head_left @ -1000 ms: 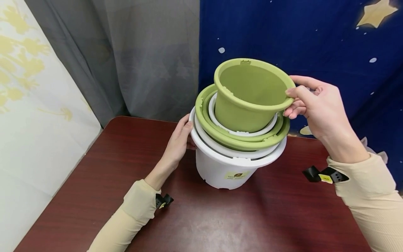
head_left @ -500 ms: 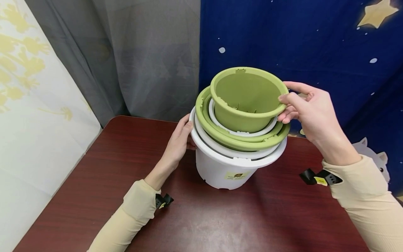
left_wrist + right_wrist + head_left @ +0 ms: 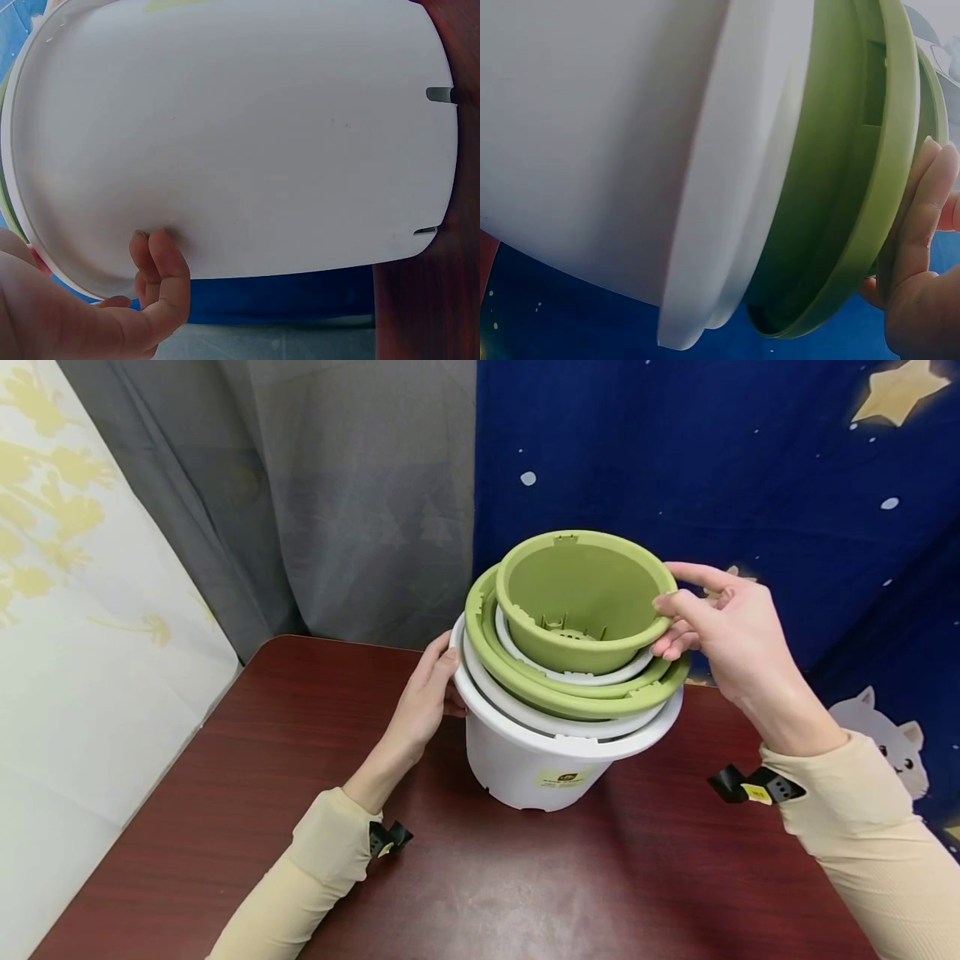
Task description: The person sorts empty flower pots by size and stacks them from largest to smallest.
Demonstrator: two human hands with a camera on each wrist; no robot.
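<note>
A big white flowerpot (image 3: 517,772) stands upright on the table with smaller white and green pots nested inside it. Topmost is a small green flowerpot (image 3: 600,581), partly sunk into the stack and tilted toward me. My right hand (image 3: 735,635) pinches its rim on the right side, thumb on top and fingers beneath. On the left, my left hand (image 3: 422,702) grips the rim of the big white pot; in the left wrist view its fingers (image 3: 171,270) bend against the pot's outer wall. The right wrist view shows the larger green rim (image 3: 896,150) close beside the right-hand fingers (image 3: 928,202).
The dark red wooden table (image 3: 300,752) lies under the stack. Behind it hang a grey curtain (image 3: 367,502) and a blue curtain (image 3: 675,460) with stars. A white patterned sheet (image 3: 97,635) borders the table on the left.
The right hand has lowered the small green pot down and slightly left into the stack, and more of its inside bottom shows. The left hand and the big white pot have stayed put.
</note>
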